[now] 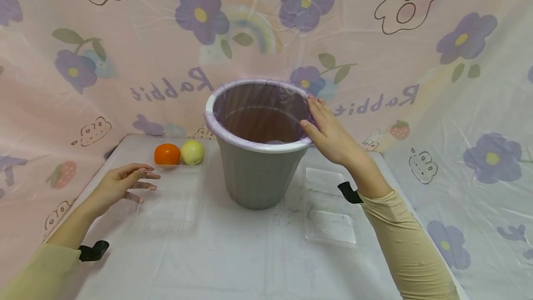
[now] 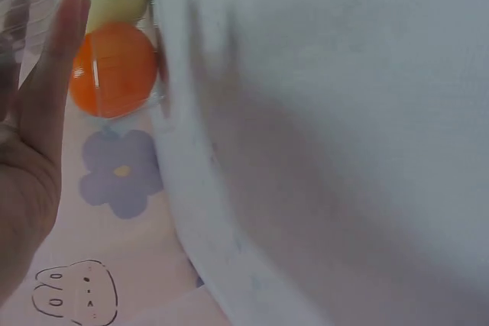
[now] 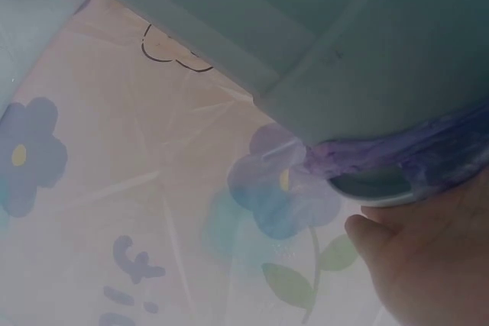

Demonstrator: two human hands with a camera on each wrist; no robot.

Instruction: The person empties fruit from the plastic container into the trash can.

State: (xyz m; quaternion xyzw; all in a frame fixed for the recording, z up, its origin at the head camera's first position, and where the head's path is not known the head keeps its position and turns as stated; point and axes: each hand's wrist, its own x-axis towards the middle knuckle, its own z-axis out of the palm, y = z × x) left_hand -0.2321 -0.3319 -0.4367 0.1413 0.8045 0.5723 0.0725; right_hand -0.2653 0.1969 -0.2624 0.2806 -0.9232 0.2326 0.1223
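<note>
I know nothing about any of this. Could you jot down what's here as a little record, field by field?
Main object: grey bin with a pale rim, upright
Lining: thin purple bag, draped over the rim
Right hand: at the right side of the rim, fingers extended
Left hand: beside a clear container; contact unclear
Round items: orange one and pale yellow-green one, side by side
Right of bin: clear tray
Surface: white-covered table
Backdrop: pinkish sheet with purple flowers
</note>
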